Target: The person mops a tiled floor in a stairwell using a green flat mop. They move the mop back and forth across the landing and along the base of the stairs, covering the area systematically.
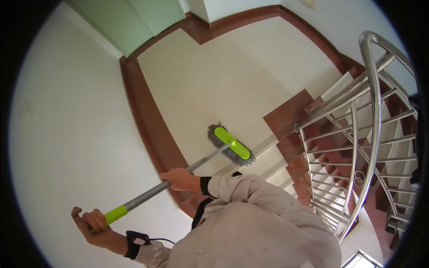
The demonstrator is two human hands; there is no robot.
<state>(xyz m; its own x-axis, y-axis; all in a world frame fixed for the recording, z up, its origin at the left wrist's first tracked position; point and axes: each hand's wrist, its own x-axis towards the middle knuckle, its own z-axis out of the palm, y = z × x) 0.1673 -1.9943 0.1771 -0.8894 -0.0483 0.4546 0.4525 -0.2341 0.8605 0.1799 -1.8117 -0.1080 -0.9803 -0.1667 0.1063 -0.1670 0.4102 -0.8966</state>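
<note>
A flat mop with a lime-green head plate [241, 150] and a grey fringed pad [213, 134] rests on the pale landing floor by the top stair edge. Its grey metal pole [144, 196] slants down to the lower left. Around the lime-green handle grip [116, 215] at the pole's end curl fingers of my left hand [95, 226], with one finger raised off it. Farther down, my right hand [181, 180] wraps the middle of the pole. A black band with a small device [138, 239] sits on my left wrist.
A stainless steel stair railing [375, 110] curves along the right. Stair treads with grooved edges [274, 164] descend beside my body. White wall [77, 134] rises close on the left; pale green doors [134, 20] stand at the far side. Red-brown tile [147, 110] borders the landing.
</note>
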